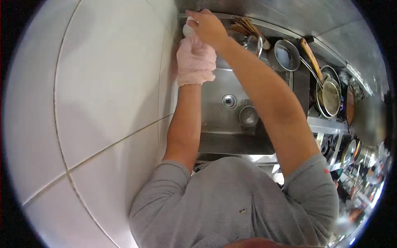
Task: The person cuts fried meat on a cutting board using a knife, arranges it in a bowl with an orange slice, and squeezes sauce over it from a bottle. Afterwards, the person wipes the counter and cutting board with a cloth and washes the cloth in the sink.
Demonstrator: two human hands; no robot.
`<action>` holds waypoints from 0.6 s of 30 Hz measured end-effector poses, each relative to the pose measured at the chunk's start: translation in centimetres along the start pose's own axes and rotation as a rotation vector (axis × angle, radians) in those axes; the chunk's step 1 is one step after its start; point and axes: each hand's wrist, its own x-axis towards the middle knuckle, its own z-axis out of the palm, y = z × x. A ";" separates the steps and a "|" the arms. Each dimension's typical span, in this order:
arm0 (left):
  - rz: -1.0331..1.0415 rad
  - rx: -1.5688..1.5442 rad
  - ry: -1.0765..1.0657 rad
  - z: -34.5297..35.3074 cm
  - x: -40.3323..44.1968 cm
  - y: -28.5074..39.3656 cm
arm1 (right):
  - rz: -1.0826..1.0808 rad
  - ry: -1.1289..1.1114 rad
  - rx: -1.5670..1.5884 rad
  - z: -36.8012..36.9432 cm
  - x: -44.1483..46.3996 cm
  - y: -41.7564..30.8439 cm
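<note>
A pink cloth (pixel 196 60) covers my left hand from the wrist up, so its fingers are hidden. Just beyond the cloth, a rounded white object (pixel 188 28) shows at the sink's far left corner, close to the tiled wall. My right hand (pixel 205 28) reaches over from the right, with its bent fingers closed on the white object's top. Both hands are close together. Below them is a metal sink (pixel 217 109) with a drain (pixel 228 101) and a small metal bowl (pixel 249 116).
Along the back stand a bundle of thin sticks (pixel 244 28), a curved metal faucet (pixel 259 46) and a metal pot (pixel 287 56). Strainers (pixel 331 97) rest over a pan at the right. White tiles (pixel 111 82) rise at the left. Farther right is a blurred kitchen area.
</note>
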 end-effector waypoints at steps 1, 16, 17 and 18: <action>-0.149 -0.075 -0.214 -0.9 -0.3 0.6 | 0.012 0.150 0.111 -1.1 -1.6 -1.3; -0.568 0.235 0.168 -0.9 -3.2 -12.1 | 0.421 0.019 0.282 0.0 -14.8 15.6; -0.459 0.471 0.301 1.8 -4.0 -13.4 | 0.585 -0.127 0.607 -2.7 -14.5 12.4; -0.316 0.699 0.430 4.2 -4.9 -14.6 | 0.566 0.019 0.566 -2.1 -14.9 10.9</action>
